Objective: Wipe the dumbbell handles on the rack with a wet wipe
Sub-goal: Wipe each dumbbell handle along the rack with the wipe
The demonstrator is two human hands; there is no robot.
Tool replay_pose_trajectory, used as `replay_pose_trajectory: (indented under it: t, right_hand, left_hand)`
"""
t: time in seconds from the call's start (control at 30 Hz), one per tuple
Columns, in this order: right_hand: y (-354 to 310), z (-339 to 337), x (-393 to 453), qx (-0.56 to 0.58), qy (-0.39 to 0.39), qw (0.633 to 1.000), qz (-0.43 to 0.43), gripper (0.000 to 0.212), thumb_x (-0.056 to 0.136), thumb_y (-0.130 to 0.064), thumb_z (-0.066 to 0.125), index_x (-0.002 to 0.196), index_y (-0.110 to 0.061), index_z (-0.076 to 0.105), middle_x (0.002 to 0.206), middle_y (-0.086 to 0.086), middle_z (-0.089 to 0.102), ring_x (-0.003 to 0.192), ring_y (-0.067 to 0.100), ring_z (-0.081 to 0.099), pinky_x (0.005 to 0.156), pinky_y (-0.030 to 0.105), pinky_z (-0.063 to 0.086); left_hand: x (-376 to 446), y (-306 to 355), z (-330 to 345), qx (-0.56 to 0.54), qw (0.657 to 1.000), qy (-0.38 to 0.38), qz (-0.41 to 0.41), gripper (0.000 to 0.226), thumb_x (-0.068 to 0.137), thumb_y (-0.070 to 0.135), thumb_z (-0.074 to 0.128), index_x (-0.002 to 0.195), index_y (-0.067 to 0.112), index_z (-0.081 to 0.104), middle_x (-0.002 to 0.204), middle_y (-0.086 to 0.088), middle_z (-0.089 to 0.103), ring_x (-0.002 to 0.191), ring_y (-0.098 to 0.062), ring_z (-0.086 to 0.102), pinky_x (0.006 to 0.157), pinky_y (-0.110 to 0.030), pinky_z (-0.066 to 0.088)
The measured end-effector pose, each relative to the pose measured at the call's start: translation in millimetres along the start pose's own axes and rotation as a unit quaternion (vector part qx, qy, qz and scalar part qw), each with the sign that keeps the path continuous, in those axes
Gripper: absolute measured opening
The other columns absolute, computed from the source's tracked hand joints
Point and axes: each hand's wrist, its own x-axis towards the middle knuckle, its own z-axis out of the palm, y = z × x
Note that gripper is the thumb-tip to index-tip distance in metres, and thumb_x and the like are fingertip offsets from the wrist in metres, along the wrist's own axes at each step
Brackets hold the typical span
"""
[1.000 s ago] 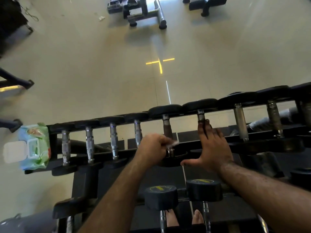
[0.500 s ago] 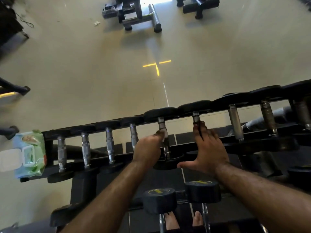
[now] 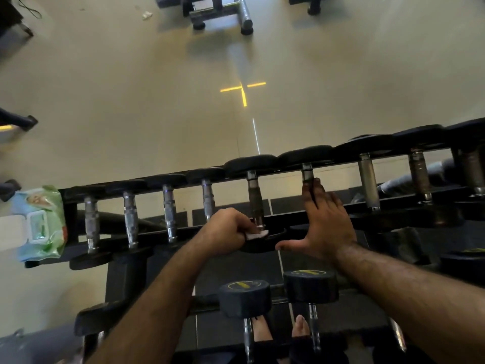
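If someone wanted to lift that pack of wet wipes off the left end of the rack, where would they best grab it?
Probably by its long side edges, coming from above and from the left. The wet wipes pack lies flat with its lid flap open to the left, and the rack blocks its right side. It looks soft, so pinch across the body, not the flap.

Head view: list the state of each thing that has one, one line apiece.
Wet wipe: bunched, gripped at the handle's near end.
Left hand: curled round the wipe.
Right hand: open, fingers straight, resting on the next dumbbell handle.
Wipe pack: lid flipped open, at the rack's left end.
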Motion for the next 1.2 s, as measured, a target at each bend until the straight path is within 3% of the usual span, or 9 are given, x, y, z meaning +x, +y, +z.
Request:
replay_pose_trajectory:
  t: [0.17, 0.27, 0.4, 0.5, 0.57, 0.7, 0.77, 1.0, 1.2]
  right_hand:
    - [2.3, -0.1, 3.4, -0.027, -0.015, 0.999, -0.017, 0.159, 0.058, -0.117, 0.026, 0.17, -0.012, -0.014, 0.177, 0.018, -0.019, 0.166, 0.035, -0.011, 0.134, 0.056, 0.004]
    - [-5.5, -6.1, 0.7, -0.073, -0.032, 0.993, -0.085, 0.141, 0.072, -0.109, 0.023, 0.172, -0.013, -0.003, 0.177, 0.019, -0.02, 0.164, 0.034, -0.019, 0.134, 0.056, -0.004]
    - [-76.0, -2.8, -20.8, -0.083, -0.028, 0.956, -0.281, 0.103, 0.085, -0.087, 0.047, 0.151, -0.008, 0.056, 0.155, 0.016, 0.055, 0.147, 0.037, 0.048, 0.13, 0.052, 0.028]
    - [-139.5, -3.5, -7.8, -0.117, -0.097, 0.964, -0.216, 0.07, 0.089, -0.065, 0.062, 0.136, -0.013, 0.059, 0.135, 0.01, 0.062, 0.128, 0.032, 0.055, 0.117, 0.051, 0.038]
    - [-163.9, -3.3, 9.4, -0.185, -0.142, 0.959, -0.162, 0.059, 0.091, -0.052, 0.07, 0.135, -0.014, 0.061, 0.133, 0.01, 0.063, 0.127, 0.033, 0.054, 0.11, 0.051, 0.041]
    - [-186.2, 6.9, 26.0, -0.283, -0.189, 0.934, -0.107, 0.037, 0.099, -0.03, 0.069, 0.133, -0.015, 0.066, 0.133, 0.012, 0.067, 0.127, 0.038, 0.055, 0.105, 0.052, 0.044]
    - [-190.6, 15.9, 27.2, -0.297, -0.178, 0.934, -0.092, 0.027, 0.104, -0.026, 0.062, 0.129, -0.017, 0.07, 0.131, 0.01, 0.07, 0.127, 0.038, 0.054, 0.101, 0.051, 0.042]
    - [-151.0, 25.4, 13.3, -0.153, -0.043, 0.979, -0.128, 0.016, 0.096, -0.025, 0.067, 0.11, -0.029, 0.074, 0.11, -0.005, 0.077, 0.12, 0.024, 0.055, 0.103, 0.047, 0.031]
    - [-78.3, 42.4, -10.4, 0.193, 0.065, 0.967, -0.152, 0.056, 0.073, -0.028, 0.098, 0.126, -0.033, 0.078, 0.118, -0.018, 0.077, 0.118, 0.022, 0.057, 0.095, 0.041, 0.03]
  left_hand:
    - [-19.7, -17.9, -27.5, -0.271, 0.959, 0.08, -0.024, 0.028, 0.096, -0.003, 0.064, 0.104, 0.018, 0.08, 0.094, -0.003, 0.079, 0.083, -0.01, 0.075, 0.069, -0.023, 0.058]
    - [-23.7, -22.2, -18.3, -0.478, 0.862, 0.145, -0.087, 0.035, 0.094, -0.012, 0.057, 0.112, 0.011, 0.076, 0.103, -0.014, 0.078, 0.09, -0.025, 0.078, 0.068, -0.028, 0.061]
    - [-28.9, -36.6, -10.3, -0.683, 0.706, 0.144, -0.122, 0.042, 0.092, -0.006, 0.048, 0.128, 0.004, 0.067, 0.119, -0.023, 0.072, 0.101, -0.033, 0.075, 0.075, -0.038, 0.062]
    - [-40.9, -41.2, -14.0, -0.756, 0.633, 0.14, -0.097, 0.045, 0.09, 0.007, 0.05, 0.133, 0.002, 0.064, 0.117, -0.019, 0.073, 0.106, -0.031, 0.072, 0.086, -0.043, 0.061]
    - [-46.7, -42.0, -16.6, -0.732, 0.656, 0.16, -0.087, 0.037, 0.095, 0.016, 0.064, 0.129, 0.003, 0.066, 0.106, -0.012, 0.075, 0.097, -0.027, 0.073, 0.084, -0.042, 0.061]
    - [-48.3, -45.3, -13.1, -0.533, 0.806, 0.237, -0.099, 0.028, 0.097, 0.032, 0.074, 0.114, 0.01, 0.073, 0.099, -0.011, 0.078, 0.091, -0.028, 0.076, 0.08, -0.048, 0.064]
    - [-49.9, -46.1, -12.5, -0.458, 0.837, 0.283, -0.095, 0.024, 0.099, 0.034, 0.072, 0.107, 0.012, 0.075, 0.093, -0.01, 0.079, 0.087, -0.027, 0.078, 0.077, -0.048, 0.066]
    - [-62.0, -51.3, -12.0, -0.437, 0.825, 0.342, -0.11, 0.026, 0.1, 0.033, 0.07, 0.106, 0.009, 0.075, 0.085, -0.009, 0.079, 0.073, -0.022, 0.079, 0.062, -0.04, 0.064]
    - [-54.4, -51.7, -2.1, -0.536, 0.801, 0.247, -0.1, 0.022, 0.098, 0.014, 0.073, 0.118, 0.008, 0.07, 0.102, -0.014, 0.078, 0.082, -0.022, 0.079, 0.064, -0.031, 0.062]
